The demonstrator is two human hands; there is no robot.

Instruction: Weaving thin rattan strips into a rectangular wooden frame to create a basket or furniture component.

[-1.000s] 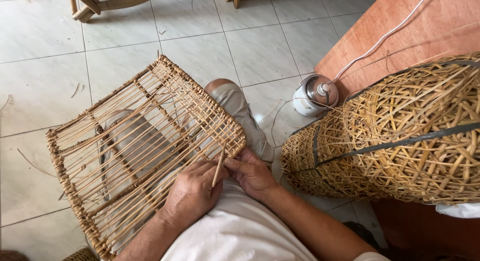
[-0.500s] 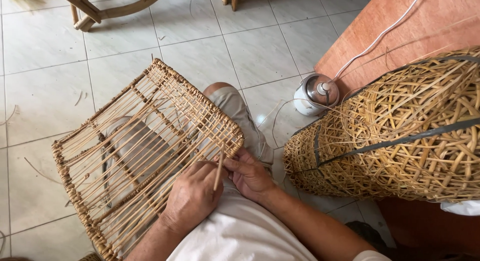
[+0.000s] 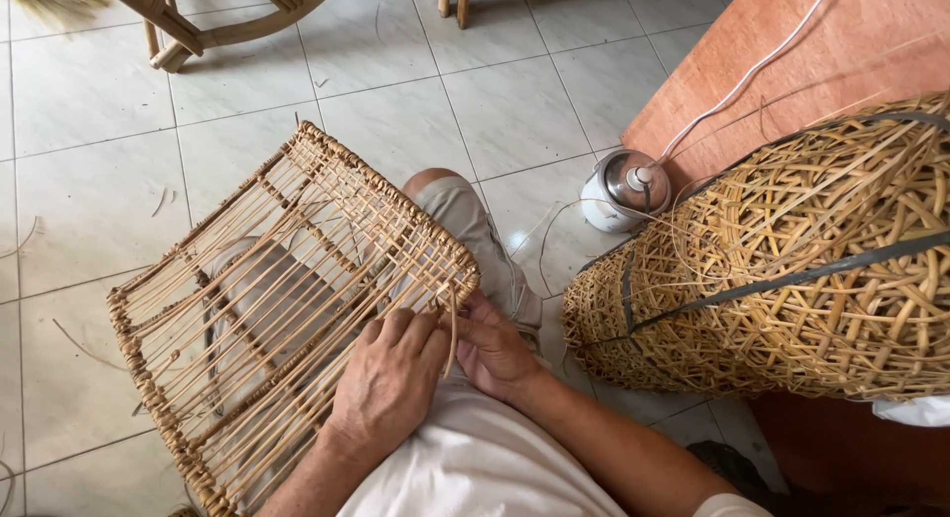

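Since half a second ago my view has tipped slightly, so the rattan frame sits lower and nearer the middle, and more of the wooden chair legs show at the top. My hands have hardly moved: both stay at the frame's near right corner, working the same loose strip.

My left hand lies flat-curled on the frame's near edge, fingers closed down over the woven border. My right hand is closed in a pinch on the thin rattan strip, just right of the frame's corner. The strip stands almost upright, its long axis running from my fingers up to the corner, where its top end bends into the weave.

The frame rests across my lap, over my knee. Its long axis runs diagonally, from the low left corner by my left forearm up toward the far corner, which points at the chair legs. Its open ribs run the same way, and I can see my trousers through them.

Right of the frame, close to my right hand but not touching it, lies a big woven basket shape with a dark band around it. Beyond the frame's right edge a small white appliance stands on the tile floor. Left of and beyond the frame the floor lies open, with a few stray slivers.
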